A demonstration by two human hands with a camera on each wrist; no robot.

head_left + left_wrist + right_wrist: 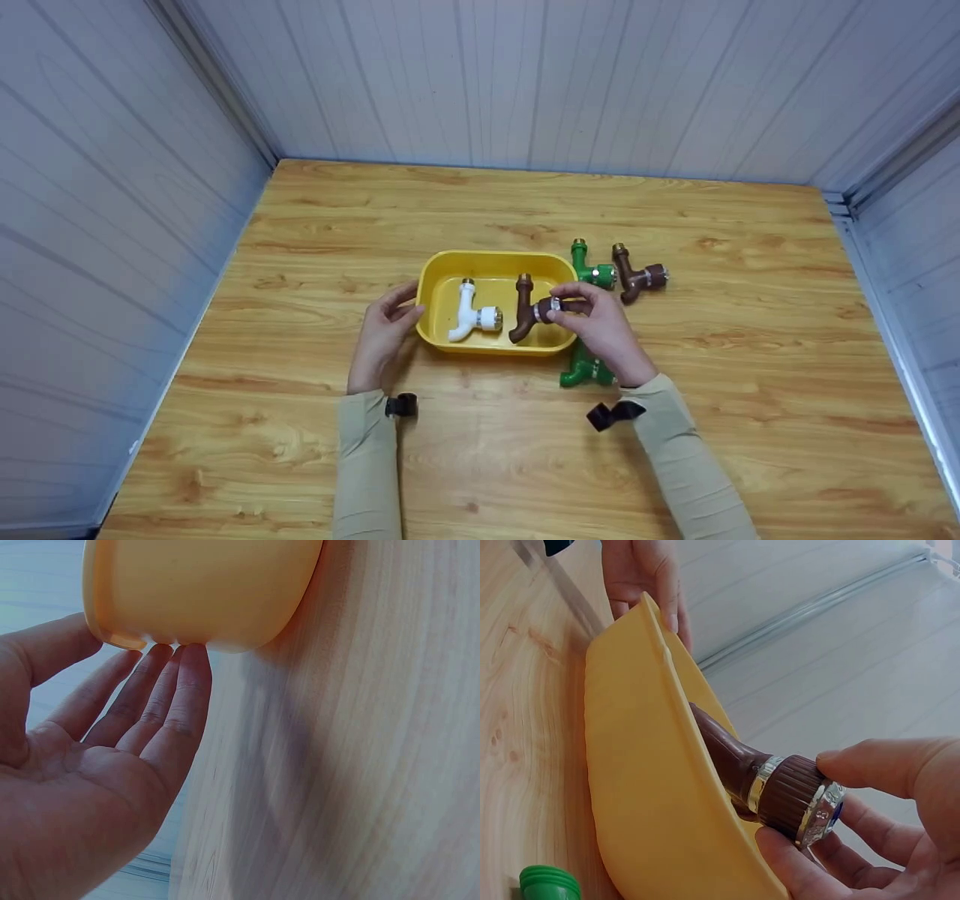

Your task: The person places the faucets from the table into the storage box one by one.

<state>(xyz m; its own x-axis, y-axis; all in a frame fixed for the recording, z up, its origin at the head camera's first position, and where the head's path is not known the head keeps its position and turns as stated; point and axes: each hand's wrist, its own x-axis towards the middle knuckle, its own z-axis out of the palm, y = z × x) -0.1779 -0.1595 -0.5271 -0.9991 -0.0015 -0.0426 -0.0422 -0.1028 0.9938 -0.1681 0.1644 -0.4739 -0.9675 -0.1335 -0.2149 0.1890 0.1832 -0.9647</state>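
A yellow plastic basin (491,262) sits on the wooden table. My left hand (384,334) holds its left end, thumb over the rim and fingers against the outer wall, as the left wrist view also shows. My right hand (600,330) pinches the ribbed knob of a brown tap (523,311) between thumb and fingers. That tap's spout and brass-threaded end lie over the basin's right half, and its knob is at the right rim. In the basin's left half lies a white tap (466,315) with its knob to the right.
Just right of the basin lies a green tap (580,255), and a second brown tap (631,277) is beside it. Another green tap (577,371) lies nearer me, partly hidden by the basin and my right hand. Pale panel walls (495,82) border the table (487,465).
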